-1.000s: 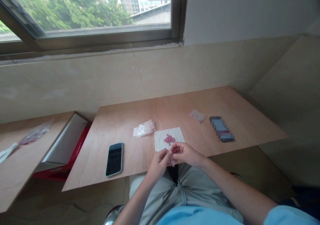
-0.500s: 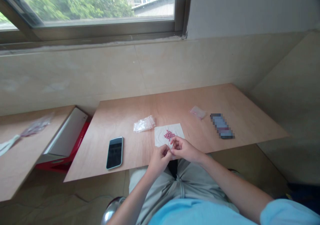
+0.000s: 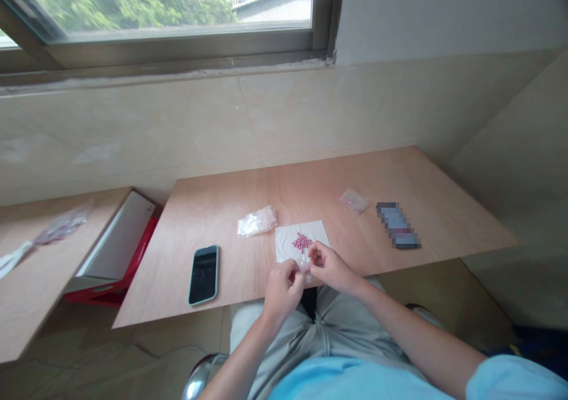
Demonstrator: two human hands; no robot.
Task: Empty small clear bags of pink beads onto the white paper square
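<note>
Hands closed in a pinch over the near edge of a plywood bench (image 3: 390, 178): left hand (image 3: 282, 290) and right hand (image 3: 331, 268) are brought together, both gripping a small clear item (image 3: 305, 268) just beyond the corner of a white paper square (image 3: 286, 246). Thin, soft plastic is suggested, judged very light and best held by its upper end; its exact form is too small to be told. 1 cluster of pink beads (image 3: 302, 242) is laid on the square; these are judged light, round and apt to roll, so best taken singly. 1 crumpled clear plastic bag (image 3: 256, 221) lies beside the square.
</note>
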